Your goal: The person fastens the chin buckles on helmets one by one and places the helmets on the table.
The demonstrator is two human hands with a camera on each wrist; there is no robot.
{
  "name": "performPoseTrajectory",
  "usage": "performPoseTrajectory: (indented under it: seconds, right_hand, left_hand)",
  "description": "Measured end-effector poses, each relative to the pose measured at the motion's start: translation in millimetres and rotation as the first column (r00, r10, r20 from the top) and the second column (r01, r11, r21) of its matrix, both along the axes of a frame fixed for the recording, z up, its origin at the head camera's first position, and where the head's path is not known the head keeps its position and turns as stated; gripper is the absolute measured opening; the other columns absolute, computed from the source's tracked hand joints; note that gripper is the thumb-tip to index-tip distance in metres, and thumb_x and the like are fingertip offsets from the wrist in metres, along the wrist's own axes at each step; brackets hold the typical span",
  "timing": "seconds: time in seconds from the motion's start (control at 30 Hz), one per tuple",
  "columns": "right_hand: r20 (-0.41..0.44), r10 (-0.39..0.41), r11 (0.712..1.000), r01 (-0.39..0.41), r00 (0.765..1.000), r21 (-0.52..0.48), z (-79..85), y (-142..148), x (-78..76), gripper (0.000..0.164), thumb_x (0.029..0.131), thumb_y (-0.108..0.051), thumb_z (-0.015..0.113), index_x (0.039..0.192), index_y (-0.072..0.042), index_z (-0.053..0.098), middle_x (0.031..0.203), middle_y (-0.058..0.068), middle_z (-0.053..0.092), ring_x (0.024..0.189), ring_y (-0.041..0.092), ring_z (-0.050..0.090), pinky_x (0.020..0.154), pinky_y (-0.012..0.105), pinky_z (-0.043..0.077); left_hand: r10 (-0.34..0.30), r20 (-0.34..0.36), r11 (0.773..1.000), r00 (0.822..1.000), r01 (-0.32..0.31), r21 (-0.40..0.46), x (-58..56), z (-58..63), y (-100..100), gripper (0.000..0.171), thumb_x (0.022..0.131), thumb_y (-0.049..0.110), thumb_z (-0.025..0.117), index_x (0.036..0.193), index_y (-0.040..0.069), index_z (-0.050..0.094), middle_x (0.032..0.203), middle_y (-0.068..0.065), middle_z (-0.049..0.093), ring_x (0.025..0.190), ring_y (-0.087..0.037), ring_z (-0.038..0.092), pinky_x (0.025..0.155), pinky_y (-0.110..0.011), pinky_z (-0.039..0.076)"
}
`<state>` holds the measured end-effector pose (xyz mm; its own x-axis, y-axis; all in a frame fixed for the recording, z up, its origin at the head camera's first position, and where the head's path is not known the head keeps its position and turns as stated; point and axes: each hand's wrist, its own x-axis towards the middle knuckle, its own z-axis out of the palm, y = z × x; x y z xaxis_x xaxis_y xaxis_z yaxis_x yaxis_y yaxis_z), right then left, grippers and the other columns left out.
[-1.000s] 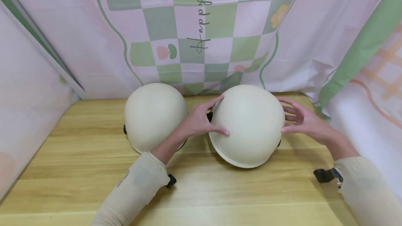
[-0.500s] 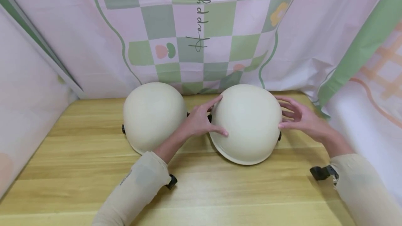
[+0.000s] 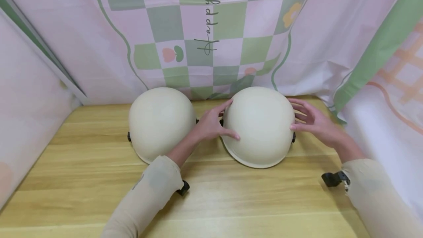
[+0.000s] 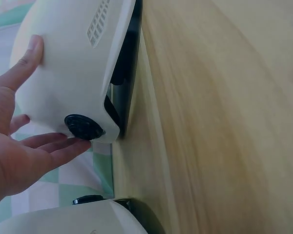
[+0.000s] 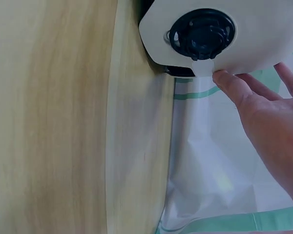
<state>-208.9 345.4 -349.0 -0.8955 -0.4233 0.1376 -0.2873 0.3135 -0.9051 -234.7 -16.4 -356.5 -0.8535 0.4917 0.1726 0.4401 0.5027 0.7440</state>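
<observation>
Two cream helmets sit side by side on a wooden table, dome up. Both my hands hold the right helmet (image 3: 259, 126) from its sides. My left hand (image 3: 211, 124) spans its left side, thumb on the shell's front, other fingers by the round black side knob (image 4: 83, 126). On the opposite side, my right hand (image 3: 314, 122) bends round the shell; in the right wrist view its thumb tip meets the lower edge beside another black knob (image 5: 202, 34). A vent grille (image 4: 98, 22) shows on the front. The left helmet (image 3: 160, 120) stands untouched, partly behind my left forearm.
The wooden table (image 3: 224, 205) stretches toward me in front of the helmets. A checked pink-and-green curtain (image 3: 231, 21) hangs right behind them, with more cloth walls left and right. Black wrist cameras stick out below both sleeves.
The right helmet has shifted slightly left and back, its front rim now farther from me and more level. Both hands have moved along with it. The left helmet has stayed put.
</observation>
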Motion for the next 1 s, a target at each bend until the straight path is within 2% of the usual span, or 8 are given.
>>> performPoseTrajectory:
  seconds: [0.07,0.2,0.37,0.53,0.7,0.83,1.0]
  right_hand:
    - [0.001,-0.005,1.000,0.005,1.000,0.009,0.2,-1,-1.4,0.082,0.094,0.011,0.065,0.163,-0.014,0.029,0.165,0.023,0.025,0.147,0.053,0.028,0.098,0.015,0.047]
    - [-0.007,-0.006,1.000,0.006,1.000,0.019,1.1,-2,-4.4,0.082,0.094,0.010,0.065,0.163,-0.013,0.027,0.165,0.026,0.023,0.144,0.060,0.022,0.098,0.014,0.046]
    - [-0.013,-0.012,0.999,0.013,1.000,0.034,1.1,-1,-7.7,0.082,0.095,0.008,0.065,0.163,-0.013,0.026,0.164,0.025,0.024,0.144,0.059,0.024,0.098,0.013,0.045]
    - [-0.025,-0.009,1.000,0.009,1.000,0.029,0.2,0,-10.5,0.079,0.095,0.008,0.064,0.162,-0.013,0.028,0.163,0.020,0.028,0.146,0.049,0.031,0.099,0.013,0.045]
    - [-0.031,-0.011,0.999,0.011,0.999,0.031,-0.5,0,-13.4,0.077,0.095,0.007,0.064,0.161,-0.012,0.028,0.162,0.021,0.028,0.146,0.047,0.032,0.100,0.013,0.044]
    - [-0.033,0.000,1.000,0.000,0.999,0.023,-1.4,0,-14.9,0.077,0.096,0.007,0.063,0.162,-0.011,0.027,0.162,0.024,0.026,0.147,0.048,0.029,0.101,0.013,0.043]
    - [-0.028,0.014,1.000,-0.014,1.000,0.011,-3.1,-2,-16.6,0.077,0.098,0.005,0.059,0.163,-0.011,0.023,0.163,0.031,0.021,0.145,0.057,0.022,0.100,0.013,0.043]
  left_hand:
    - [-0.003,0.004,1.000,1.000,0.003,0.008,-2.1,-1.2,0,0.123,0.066,0.036,0.101,0.165,0.022,0.029,0.163,-0.010,0.041,0.138,-0.030,0.055,0.111,-0.043,0.047]
    - [-0.008,0.012,1.000,1.000,0.007,0.014,-6.0,-2.2,1,0.123,0.067,0.034,0.100,0.165,0.019,0.028,0.164,-0.011,0.040,0.139,-0.031,0.053,0.112,-0.043,0.046]
    - [-0.002,0.009,1.000,1.000,0.002,0.008,-10.2,-2.2,2,0.122,0.066,0.034,0.100,0.165,0.018,0.030,0.164,-0.010,0.040,0.139,-0.029,0.053,0.112,-0.041,0.046]
    - [0.006,0.021,1.000,1.000,-0.006,0.011,-11.8,-0.7,4,0.122,0.065,0.034,0.101,0.164,0.016,0.032,0.163,-0.011,0.041,0.139,-0.029,0.053,0.111,-0.041,0.047]
    - [0.010,0.041,1.000,0.999,-0.011,0.006,-11.6,0.5,4,0.122,0.065,0.034,0.101,0.164,0.016,0.031,0.161,-0.013,0.043,0.140,-0.029,0.052,0.112,-0.042,0.046]
    - [0.009,0.045,1.000,0.999,-0.009,0.000,-11.7,-0.1,4,0.122,0.067,0.034,0.100,0.164,0.016,0.029,0.160,-0.015,0.044,0.141,-0.029,0.052,0.111,-0.043,0.046]
    - [0.017,0.046,1.000,0.999,-0.017,-0.010,-11.9,-1.2,5,0.122,0.068,0.036,0.099,0.165,0.017,0.027,0.159,-0.016,0.045,0.141,-0.029,0.051,0.112,-0.045,0.046]
